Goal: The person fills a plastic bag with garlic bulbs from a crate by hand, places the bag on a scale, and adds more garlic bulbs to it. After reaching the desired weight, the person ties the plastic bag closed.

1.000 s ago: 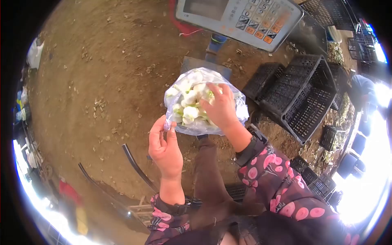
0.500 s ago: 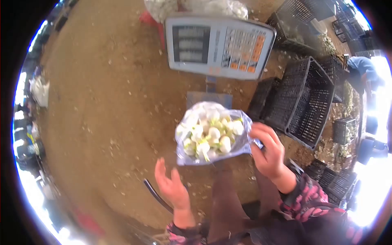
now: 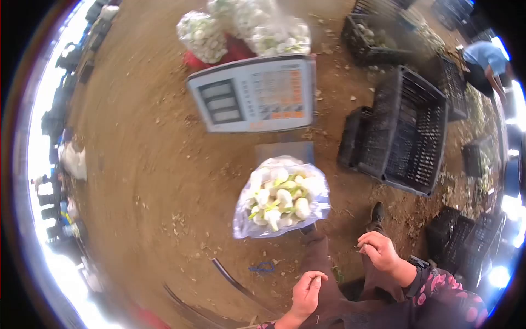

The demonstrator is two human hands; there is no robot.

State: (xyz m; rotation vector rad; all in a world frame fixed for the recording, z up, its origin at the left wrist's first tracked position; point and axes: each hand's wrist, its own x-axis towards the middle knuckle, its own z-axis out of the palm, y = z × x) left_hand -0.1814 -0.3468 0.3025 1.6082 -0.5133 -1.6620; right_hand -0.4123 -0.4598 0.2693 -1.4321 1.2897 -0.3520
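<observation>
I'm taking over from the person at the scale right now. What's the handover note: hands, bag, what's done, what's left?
Left hand: empty, fingers loosely curled, low by the legs.
Right hand: empty, loosely curled, apart from the bag.
Bag of white vegetables: resting on the scale platform, below the scale display.
Done: bag on the platform, hands off.
Left: probably read the weight (digits too blurred to tell), then move the bag. Filled bags lie beyond the scale.
</observation>
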